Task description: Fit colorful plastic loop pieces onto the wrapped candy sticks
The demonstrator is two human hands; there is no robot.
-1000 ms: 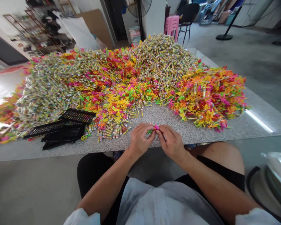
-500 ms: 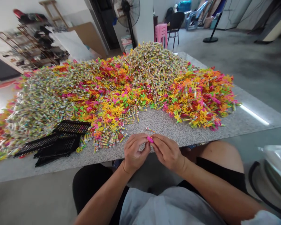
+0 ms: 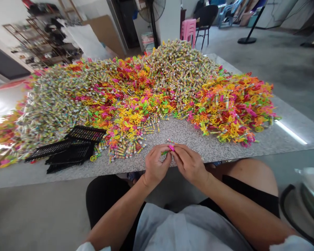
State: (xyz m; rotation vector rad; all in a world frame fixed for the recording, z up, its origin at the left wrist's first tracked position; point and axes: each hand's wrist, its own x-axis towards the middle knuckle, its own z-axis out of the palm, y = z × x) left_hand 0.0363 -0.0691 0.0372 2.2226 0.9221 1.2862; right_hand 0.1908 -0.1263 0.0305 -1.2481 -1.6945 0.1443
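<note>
Just over the table's near edge, my left hand and my right hand meet fingertip to fingertip. Both are closed in a pinch on a small bright pink plastic piece. A bit of green shows at my left fingertips; what it belongs to is too small to tell. Right beyond my fingers, one small printed tube lies on the speckled stone tabletop. Ahead to the left are loose printed tubes beside a mixed heap of yellow, orange, pink and green plastic pieces.
Several black slotted trays lie stacked at the left front. A large mound of tubes rises at the back, and a colourful heap of plastic pieces covers the right. Behind stand a fan, pink stools and a black chair.
The view has shifted a little, so the table contents sit slightly higher and further right. Both hands stay together on the pink piece, and a bit of green now shows at my left fingertips.
</note>
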